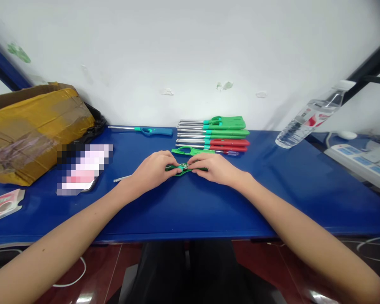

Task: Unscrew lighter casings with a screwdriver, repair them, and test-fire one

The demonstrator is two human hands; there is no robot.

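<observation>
Both hands meet over a green long-nosed gas lighter (184, 172) whose inner parts show at the middle. My left hand (156, 166) is closed on its trigger end, and the metal tube sticks out left from under that hand. My right hand (213, 167) pinches the handle side, fingertips close to small pale parts inside. Just behind the hands lies a loose green handle shell (191, 150). A screwdriver (231, 152) with a clear handle lies beside it, partly hidden. Farther back are several green lighters (229, 134) and red lighters (229, 143) in a row.
A blue lighter (156, 131) lies at the back left. On the left are a taped cardboard box (34, 131), a blurred-out phone (87, 169) and a paper packet (4, 206). To the right stand a water bottle (307, 120) and a white power strip (361, 162) on the blue table (190, 215).
</observation>
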